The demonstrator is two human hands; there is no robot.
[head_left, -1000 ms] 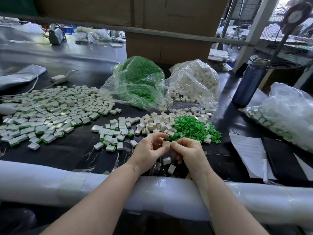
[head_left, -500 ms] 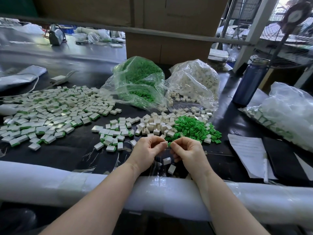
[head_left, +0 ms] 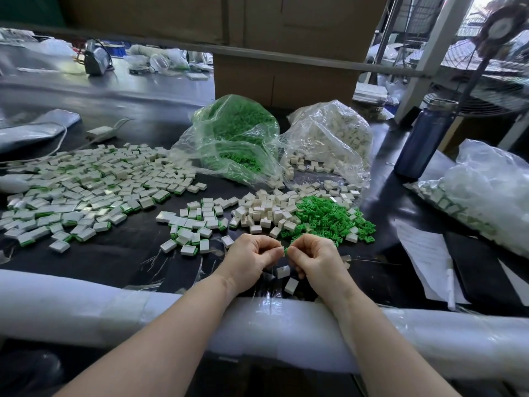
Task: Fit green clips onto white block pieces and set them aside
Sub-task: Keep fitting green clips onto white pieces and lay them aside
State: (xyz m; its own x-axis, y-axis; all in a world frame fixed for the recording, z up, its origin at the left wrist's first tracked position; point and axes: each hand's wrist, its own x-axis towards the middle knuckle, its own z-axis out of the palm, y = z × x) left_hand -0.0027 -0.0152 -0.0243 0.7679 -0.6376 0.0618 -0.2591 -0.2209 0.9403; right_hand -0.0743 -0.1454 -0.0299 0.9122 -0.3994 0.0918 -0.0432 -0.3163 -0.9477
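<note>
Fitting step in hand: left hand [head_left: 248, 257] and right hand [head_left: 315, 257] meet above the tabletop [head_left: 120, 259], fingers pinched on a green clip [head_left: 285, 250]; any block between them is hidden. Next, probably: press home, then set it with the finished pieces [head_left: 86, 193] at left.

bare black table [head_left: 114, 259] left, piles [head_left: 286, 213] ahead
</note>
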